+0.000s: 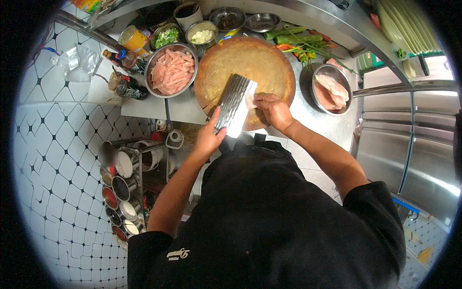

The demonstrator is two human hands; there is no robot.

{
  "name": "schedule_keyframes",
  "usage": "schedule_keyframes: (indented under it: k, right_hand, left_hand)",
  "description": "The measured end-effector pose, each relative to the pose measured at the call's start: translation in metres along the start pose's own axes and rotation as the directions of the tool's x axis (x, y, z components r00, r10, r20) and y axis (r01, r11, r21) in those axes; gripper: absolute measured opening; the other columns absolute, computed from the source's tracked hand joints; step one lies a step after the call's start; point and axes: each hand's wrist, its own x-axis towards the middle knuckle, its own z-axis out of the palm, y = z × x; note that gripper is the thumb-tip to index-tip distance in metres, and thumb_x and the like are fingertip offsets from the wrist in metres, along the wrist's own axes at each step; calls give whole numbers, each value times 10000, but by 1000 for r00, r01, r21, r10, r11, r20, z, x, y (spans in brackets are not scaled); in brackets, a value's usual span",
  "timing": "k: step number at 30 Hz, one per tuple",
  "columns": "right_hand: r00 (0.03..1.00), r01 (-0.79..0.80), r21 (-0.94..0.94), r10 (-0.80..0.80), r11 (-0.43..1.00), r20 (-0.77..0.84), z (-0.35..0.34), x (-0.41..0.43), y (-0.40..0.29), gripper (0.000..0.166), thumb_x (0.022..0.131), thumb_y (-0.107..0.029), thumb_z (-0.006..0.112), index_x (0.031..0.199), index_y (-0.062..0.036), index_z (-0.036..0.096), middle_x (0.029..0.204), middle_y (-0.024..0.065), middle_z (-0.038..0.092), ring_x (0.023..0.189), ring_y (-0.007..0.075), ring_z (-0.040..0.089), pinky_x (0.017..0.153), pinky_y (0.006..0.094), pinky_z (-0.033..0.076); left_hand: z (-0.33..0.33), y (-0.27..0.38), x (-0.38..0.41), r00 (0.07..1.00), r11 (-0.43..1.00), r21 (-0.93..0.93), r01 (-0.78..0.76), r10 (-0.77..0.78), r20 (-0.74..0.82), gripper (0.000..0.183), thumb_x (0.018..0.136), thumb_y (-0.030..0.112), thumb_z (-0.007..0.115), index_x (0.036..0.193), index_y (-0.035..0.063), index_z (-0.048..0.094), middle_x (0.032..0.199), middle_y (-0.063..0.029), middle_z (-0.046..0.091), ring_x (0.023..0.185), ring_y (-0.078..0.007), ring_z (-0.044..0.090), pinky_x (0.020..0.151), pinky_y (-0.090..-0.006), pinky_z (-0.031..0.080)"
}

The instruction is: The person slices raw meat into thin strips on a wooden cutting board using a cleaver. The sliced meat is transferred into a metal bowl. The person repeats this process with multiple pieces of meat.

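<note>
My left hand [210, 136] grips the near end of a broad cleaver [234, 103] with a dimpled, shiny blade; its handle is hidden from me. The cleaver is tilted over the round wooden chopping block [267, 57]. Beside the blade's right edge, my right hand [276, 111] pinches a small piece of pale raw meat [249, 101], partly covered by the fingers. Left of the block, a metal bowl [147, 79] holds many strips of pale raw meat [172, 72]. At the right, another metal bowl [337, 112] contains larger uncut pieces [332, 90].
Behind the block stand bowls of chopped green onion [167, 37] and minced garlic [203, 36]. Green vegetables and peppers [301, 45] lie at the back right. Sauce bottles [126, 85] and a yellow can [131, 38] crowd the left. A metal shelf edge [389, 54] overhangs the right side.
</note>
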Motion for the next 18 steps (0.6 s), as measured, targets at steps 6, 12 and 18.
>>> schedule_keyframes:
  k: [6, 12, 18]
  right_hand:
    - [999, -21, 28, 22, 999, -33, 2, -4, 3, 276, 802, 22, 670, 1032, -72, 790, 1123, 105, 745, 1058, 316, 694, 923, 383, 573]
    - [996, -45, 35, 47, 998, -71, 6, -5, 1, 276, 792, 39, 677, 1027, -62, 781, 1121, 102, 748, 1043, 309, 699, 913, 386, 575]
    - [989, -54, 23, 57, 998, -136, 7, -5, 1, 228, 819, 24, 695, 1020, -47, 774, 1106, 118, 750, 1020, 316, 702, 914, 381, 569]
  left_hand:
    - [-1, -13, -5, 996, 998, -21, -66, 67, 54, 851, 904, 241, 749, 1632, 206, 311, 1278, -267, 674, 1135, -420, 682, 949, -425, 527]
    - [14, 11, 14, 995, 1000, 22, -16, 14, 100, 857, 913, 258, 744, 1636, 176, 291, 1324, -288, 642, 1192, -437, 650, 1012, -434, 502]
    - [17, 13, 14, 992, 998, 48, -31, 25, 120, 870, 909, 261, 750, 1639, 180, 283, 1315, -293, 648, 1202, -446, 642, 1007, -429, 502]
